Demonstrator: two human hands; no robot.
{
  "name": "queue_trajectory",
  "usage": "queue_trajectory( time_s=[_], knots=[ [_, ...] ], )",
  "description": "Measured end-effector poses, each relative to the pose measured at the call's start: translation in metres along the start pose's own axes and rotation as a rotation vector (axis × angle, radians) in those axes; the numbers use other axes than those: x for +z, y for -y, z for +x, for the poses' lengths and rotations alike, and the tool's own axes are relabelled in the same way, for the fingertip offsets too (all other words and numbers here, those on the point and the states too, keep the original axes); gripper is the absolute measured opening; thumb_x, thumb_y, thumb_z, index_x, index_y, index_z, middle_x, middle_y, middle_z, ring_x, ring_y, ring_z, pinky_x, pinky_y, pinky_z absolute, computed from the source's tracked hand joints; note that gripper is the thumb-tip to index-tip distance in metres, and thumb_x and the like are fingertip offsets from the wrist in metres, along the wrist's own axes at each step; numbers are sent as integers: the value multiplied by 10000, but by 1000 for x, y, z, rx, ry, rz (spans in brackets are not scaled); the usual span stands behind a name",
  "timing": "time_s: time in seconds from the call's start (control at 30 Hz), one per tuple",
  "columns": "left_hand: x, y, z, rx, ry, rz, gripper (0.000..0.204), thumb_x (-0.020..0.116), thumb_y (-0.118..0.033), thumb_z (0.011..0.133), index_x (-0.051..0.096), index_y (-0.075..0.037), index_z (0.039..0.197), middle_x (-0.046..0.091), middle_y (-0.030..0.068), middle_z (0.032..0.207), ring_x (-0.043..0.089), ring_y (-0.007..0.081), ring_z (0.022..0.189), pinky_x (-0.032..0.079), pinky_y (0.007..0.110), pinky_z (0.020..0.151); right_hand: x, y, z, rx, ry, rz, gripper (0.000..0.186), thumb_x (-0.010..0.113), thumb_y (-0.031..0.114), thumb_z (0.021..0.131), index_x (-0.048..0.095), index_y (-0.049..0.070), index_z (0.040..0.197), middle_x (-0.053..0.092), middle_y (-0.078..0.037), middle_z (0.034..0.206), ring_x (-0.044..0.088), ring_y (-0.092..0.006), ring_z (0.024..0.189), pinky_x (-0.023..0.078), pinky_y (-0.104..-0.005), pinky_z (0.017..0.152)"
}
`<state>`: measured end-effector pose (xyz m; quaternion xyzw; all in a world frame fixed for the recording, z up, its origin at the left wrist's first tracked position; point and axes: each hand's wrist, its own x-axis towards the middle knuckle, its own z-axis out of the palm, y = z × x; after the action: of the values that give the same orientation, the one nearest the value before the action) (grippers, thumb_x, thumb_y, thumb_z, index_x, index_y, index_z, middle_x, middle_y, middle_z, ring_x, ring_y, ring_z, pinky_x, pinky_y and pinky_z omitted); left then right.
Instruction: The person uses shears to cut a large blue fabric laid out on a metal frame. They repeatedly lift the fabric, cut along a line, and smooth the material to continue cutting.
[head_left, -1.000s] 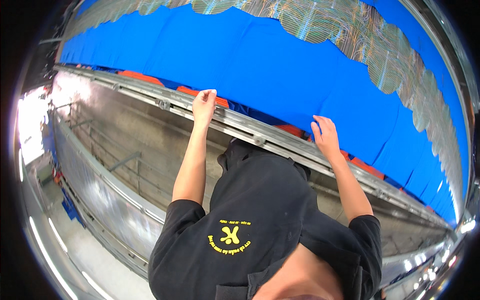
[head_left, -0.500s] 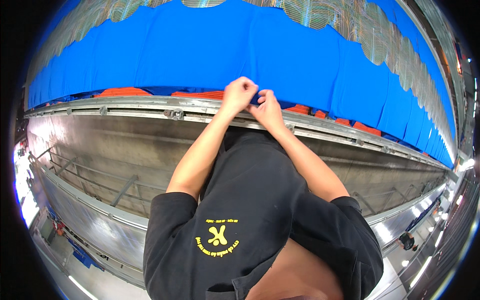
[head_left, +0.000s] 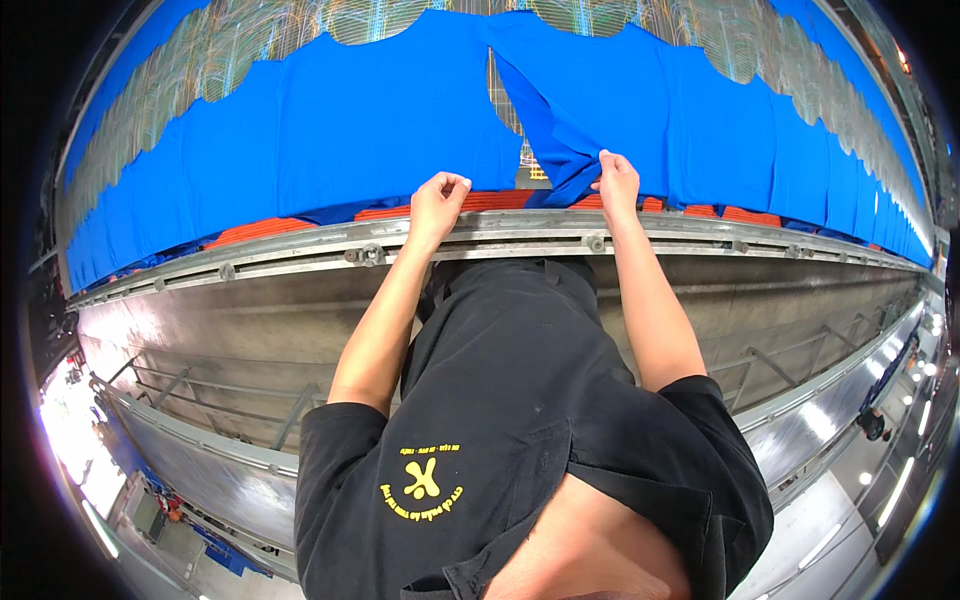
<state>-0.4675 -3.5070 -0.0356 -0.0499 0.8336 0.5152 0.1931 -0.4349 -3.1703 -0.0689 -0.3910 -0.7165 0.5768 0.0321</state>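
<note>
Blue fabric pieces (head_left: 370, 120) lie side by side in a row along the table. My right hand (head_left: 618, 185) pinches a blue fabric piece (head_left: 545, 120), whose left edge is lifted and folded over toward the right. Between it and the neighbouring piece is a narrow gap, with the line-patterned surface (head_left: 500, 90) showing through. My left hand (head_left: 438, 205) is closed, thumb against fingers, over the near edge of the fabric to the left of the gap. Whether anything is caught in its fingertips is hidden.
A metal rail (head_left: 480, 230) with small fittings runs along the table's near edge, in front of my body. Red-orange strips (head_left: 385, 211) show beneath the fabric. Behind me stands another metal table (head_left: 200, 425), and a person (head_left: 873, 424) is far off at right.
My hands were together at the fabric's near edge and have moved apart. The right one has drawn a fabric edge rightward, opening a gap between two pieces.
</note>
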Motion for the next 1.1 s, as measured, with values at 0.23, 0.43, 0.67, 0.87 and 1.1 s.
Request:
queue_trajectory(
  time_s=[0.23, 0.43, 0.67, 0.87, 1.1],
  knots=[
    [-3, -1, -5, 51, 78, 35, 258, 737, -257, 1040, 774, -10, 1102, 724, 2, 874, 620, 69, 802, 523, 277, 741, 3, 5, 2, -195, -95, -511, 413, 791, 439, 956, 732, 31, 984, 719, -90, 778, 715, -261, 749, 559, -406, 731],
    [-24, -22, 28, 263, 50, 206, 206, 742, -212, 1003, 795, -28, 1079, 763, 140, 983, 719, 230, 852, 570, 357, 770, 12, 24, -21, -307, -135, -406, 388, 811, 381, 954, 698, 26, 1063, 686, -95, 846, 665, -268, 763, 543, -409, 734],
    [-17, -69, 141, 690, 407, 607, 211, 743, -244, 997, 802, -67, 1096, 739, 122, 1039, 703, 333, 988, 562, 455, 881, 68, 25, -116, 303, 424, 194, 255, 750, 264, 1025, 697, 24, 1096, 688, -53, 849, 613, -131, 600, 516, -320, 535],
    [9, -88, 214, 1024, 673, 703, 199, 753, -254, 951, 791, -81, 1042, 729, 105, 1065, 676, 341, 1057, 542, 475, 948, 124, 28, -119, 608, 95, 674, 216, 646, 197, 1089, 573, -6, 1102, 680, -104, 862, 667, -205, 622, 572, -359, 530],
    [17, -88, 233, 1106, 905, 769, 183, 756, -240, 951, 758, -60, 985, 709, 103, 1031, 675, 340, 1035, 528, 477, 972, 142, 30, -124, 684, 21, 346, 223, 664, 169, 1061, 673, -53, 1047, 704, -148, 882, 738, -220, 793, 626, -384, 678]
  ],
)
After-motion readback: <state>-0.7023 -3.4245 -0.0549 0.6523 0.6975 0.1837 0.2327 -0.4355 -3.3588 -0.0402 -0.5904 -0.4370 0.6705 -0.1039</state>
